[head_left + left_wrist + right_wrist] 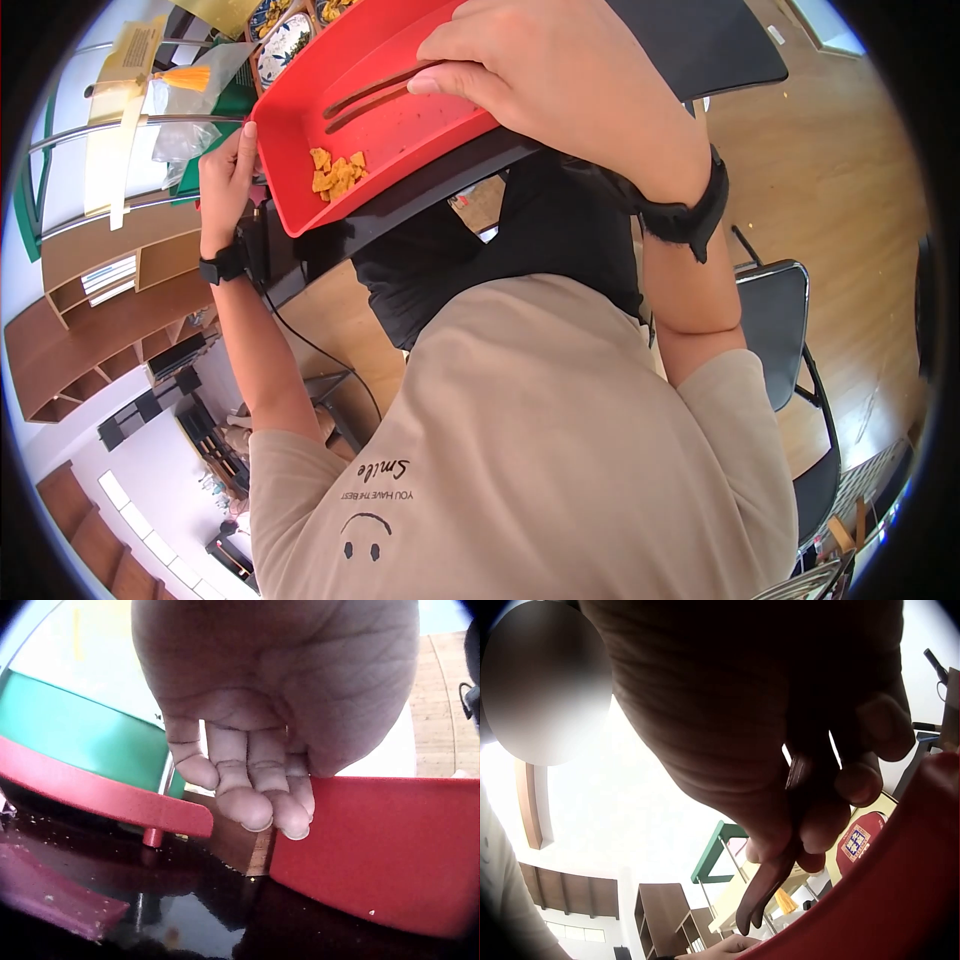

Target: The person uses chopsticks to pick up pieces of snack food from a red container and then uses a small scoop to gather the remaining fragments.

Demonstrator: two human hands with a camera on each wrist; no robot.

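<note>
A long red box (pixel 290 190) lies near the dark table's edge, with broken yellow pieces (pixel 338 178) in its near left corner. My left hand (pixel 226 182) grips the left end of the box, thumb at the rim; in the left wrist view the fingers of this hand (pixel 277 682) bend beside the outer red wall (pixel 382 855). Brown tongs (pixel 372 96) are pinched in my right hand (pixel 575 85), their two tips apart above the box floor, not touching the pieces. The right wrist view shows the tongs (pixel 766 892) under the right hand (pixel 720 712).
Beyond the box are patterned dishes with food (pixel 285 48). A wire rack (pixel 140 120) with clear bags and a green item stands at left. A black cable (pixel 320 350) hangs by the left arm. At right are a black surface (pixel 700 45) and a folding chair (pixel 775 320).
</note>
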